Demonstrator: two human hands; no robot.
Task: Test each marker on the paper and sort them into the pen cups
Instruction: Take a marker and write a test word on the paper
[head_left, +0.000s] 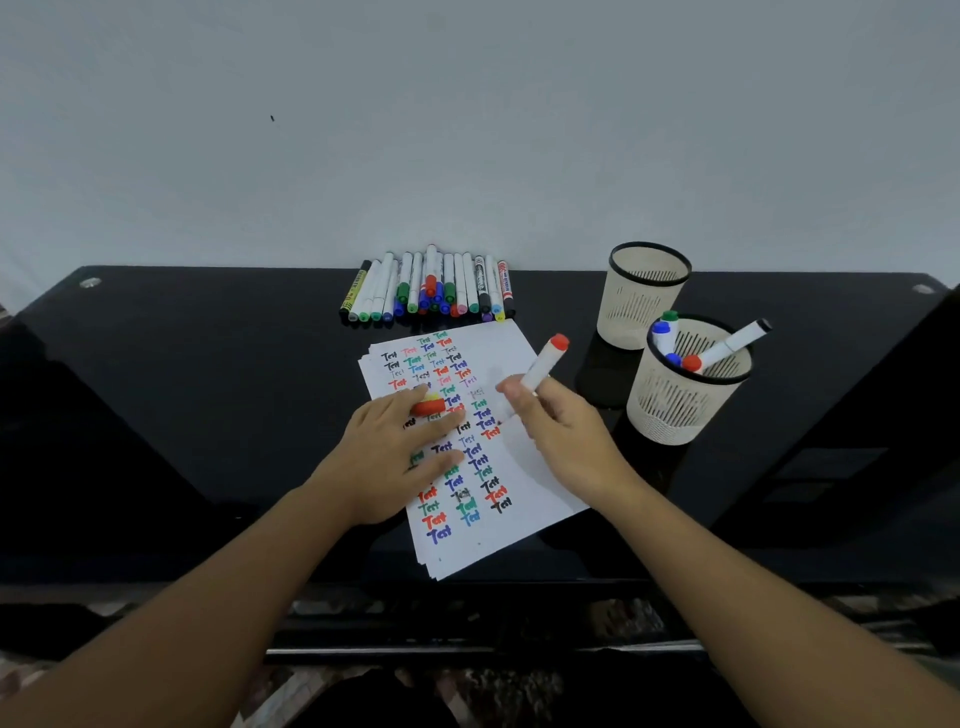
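Note:
A white sheet of paper (519, 358) covered with coloured "Test" words lies on the black table. My right hand (561, 431) grips a white marker with a red end (545, 361), tip down on the paper. My left hand (400, 447) rests flat on the paper and holds a red cap (428, 406) between its fingers. A row of several markers (431, 288) lies at the far edge. The near cream pen cup (675, 410) holds several markers. The far cream pen cup (641, 301) looks empty.
The black glossy table (208, 389) runs to a pale wall behind. Its front edge lies just below the paper. Dark surfaces flank it left and right.

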